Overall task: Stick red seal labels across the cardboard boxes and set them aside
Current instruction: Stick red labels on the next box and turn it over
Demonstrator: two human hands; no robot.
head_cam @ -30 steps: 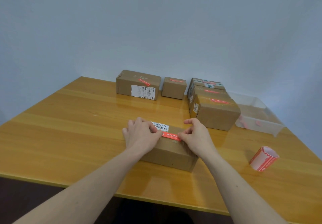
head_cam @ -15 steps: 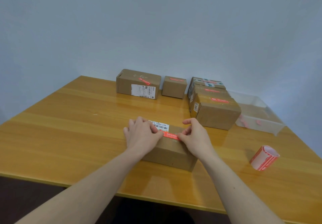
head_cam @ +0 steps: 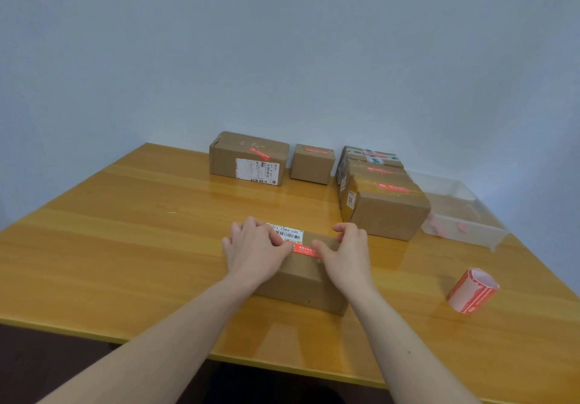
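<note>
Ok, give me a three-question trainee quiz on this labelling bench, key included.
1. True or false: both hands press on the red seal label on the near box.
2. What lies on its side at the table's right edge?
A) scissors B) label roll C) tape gun
3. What clear thing sits right of the sealed boxes?

Key: 1 true: left hand and right hand press its ends. 2 B. 3 a plastic tray.

Red seal label (head_cam: 305,250): both ends hidden under hands (head_cam: 254,254); print unreadable. Worktop (head_cam: 125,246) right edge cut off.
</note>
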